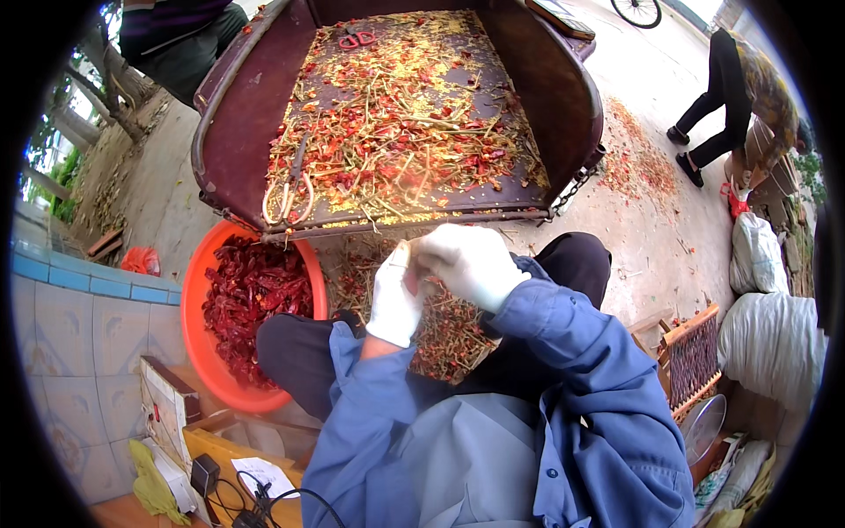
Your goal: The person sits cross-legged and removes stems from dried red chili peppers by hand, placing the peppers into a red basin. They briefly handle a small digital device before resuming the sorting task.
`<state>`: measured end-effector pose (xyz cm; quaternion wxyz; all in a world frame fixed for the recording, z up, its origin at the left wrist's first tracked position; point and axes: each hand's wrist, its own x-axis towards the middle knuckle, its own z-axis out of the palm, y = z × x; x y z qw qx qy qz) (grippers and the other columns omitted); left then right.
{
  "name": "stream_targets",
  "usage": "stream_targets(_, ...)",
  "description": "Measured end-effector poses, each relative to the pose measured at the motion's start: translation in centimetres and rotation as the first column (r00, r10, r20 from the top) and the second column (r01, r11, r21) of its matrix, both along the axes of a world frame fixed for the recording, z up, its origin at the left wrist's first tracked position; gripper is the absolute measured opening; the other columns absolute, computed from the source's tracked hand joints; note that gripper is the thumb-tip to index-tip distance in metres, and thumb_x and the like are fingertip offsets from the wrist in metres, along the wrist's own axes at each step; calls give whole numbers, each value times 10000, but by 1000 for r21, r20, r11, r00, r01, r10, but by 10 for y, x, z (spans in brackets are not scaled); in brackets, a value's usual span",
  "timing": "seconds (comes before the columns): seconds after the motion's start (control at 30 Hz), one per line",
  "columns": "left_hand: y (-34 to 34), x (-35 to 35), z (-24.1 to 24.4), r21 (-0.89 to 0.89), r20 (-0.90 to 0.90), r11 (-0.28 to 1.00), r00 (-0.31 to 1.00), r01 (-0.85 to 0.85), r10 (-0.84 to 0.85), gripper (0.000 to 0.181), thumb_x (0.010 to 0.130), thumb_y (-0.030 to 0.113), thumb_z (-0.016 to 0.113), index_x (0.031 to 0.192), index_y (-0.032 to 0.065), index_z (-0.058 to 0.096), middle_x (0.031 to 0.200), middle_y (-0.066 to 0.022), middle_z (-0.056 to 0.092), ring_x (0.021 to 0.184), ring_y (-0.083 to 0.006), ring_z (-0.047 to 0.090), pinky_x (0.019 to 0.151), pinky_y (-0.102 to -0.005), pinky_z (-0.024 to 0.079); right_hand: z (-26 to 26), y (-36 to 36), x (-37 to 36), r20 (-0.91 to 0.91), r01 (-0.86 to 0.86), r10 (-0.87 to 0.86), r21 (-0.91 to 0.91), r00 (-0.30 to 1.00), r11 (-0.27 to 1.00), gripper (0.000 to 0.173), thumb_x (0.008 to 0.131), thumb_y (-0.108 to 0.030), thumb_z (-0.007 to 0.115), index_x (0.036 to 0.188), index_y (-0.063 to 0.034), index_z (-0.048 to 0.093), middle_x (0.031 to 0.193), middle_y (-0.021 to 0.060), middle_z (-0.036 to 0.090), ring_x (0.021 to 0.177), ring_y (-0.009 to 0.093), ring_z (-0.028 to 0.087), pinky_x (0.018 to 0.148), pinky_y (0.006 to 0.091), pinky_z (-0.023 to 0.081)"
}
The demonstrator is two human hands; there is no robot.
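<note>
My left hand (pixel 398 290), in a white glove, is raised over my lap, its thumb and fingers close against my right hand (pixel 472 264), gloved too. A small reddish bit shows between the fingers, perhaps a piece of dried chili; what each hand holds is mostly hidden. Just beyond them, the maroon metal cart bed (pixel 241 132) bears broken dried red chilies (pixel 396 145), stems and yellow seeds. Scissors with pale handles (pixel 288 198) lie at its near left; red-handled scissors (pixel 356 39) lie farther back. An orange plastic basin (pixel 198 350) at my left holds dark red dried chilies (pixel 257 297).
Stems and chili scraps (pixel 449 336) litter the ground between my knees. A person (pixel 746 99) bends over at the far right, near white sacks (pixel 759 254). Another person (pixel 178 39) is at upper left. A wooden box (pixel 247 455) with cables stands at lower left; a wooden stool (pixel 690 356) is right.
</note>
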<state>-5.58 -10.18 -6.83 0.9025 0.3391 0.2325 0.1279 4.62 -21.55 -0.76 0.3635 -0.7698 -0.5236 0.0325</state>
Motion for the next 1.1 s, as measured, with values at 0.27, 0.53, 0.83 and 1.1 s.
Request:
stream_targets(0.27, 16, -15, 8, -135, 40, 991, 999, 12, -7, 283, 1021, 271, 472, 1067, 21, 596, 796, -52, 591, 655, -154, 531, 413, -199, 340, -23, 8, 118, 398, 511, -382, -296, 834, 807, 299, 853, -201, 609, 1134, -96, 614, 1115, 143, 614, 1054, 334, 595, 836, 470, 492)
stream_targets(0.53, 45, -25, 26, -12, 17, 999, 999, -45, 46, 241, 983, 213, 510, 1100, 18, 589, 839, -57, 581, 706, -169, 542, 467, -211, 389, -18, -2, 115, 598, 537, -246, -372, 762, 757, 141, 850, -94, 561, 881, -64, 695, 1054, 122, 647, 976, 284, 649, 793, 417, 521)
stream_targets(0.83, 92, -9, 68, 118, 64, 990, 996, -76, 68, 226, 981, 221, 514, 1087, 29, 570, 780, -25, 530, 668, -139, 506, 454, -209, 372, -18, -8, 148, 299, 457, -403, -137, 865, 879, 252, 848, -76, 566, 1052, -132, 704, 945, 129, 692, 891, 316, 668, 765, 416, 527)
stream_targets(1.1, 102, -11, 45, 93, 2, 993, 997, -76, 76, 251, 993, 233, 502, 1104, 19, 575, 764, -29, 541, 638, -135, 499, 459, -215, 363, -22, -10, 86, 253, 172, -135, -129, 958, 977, 209, 761, -120, 720, 968, -100, 702, 852, 102, 671, 781, 310, 665, 681, 383, 537)
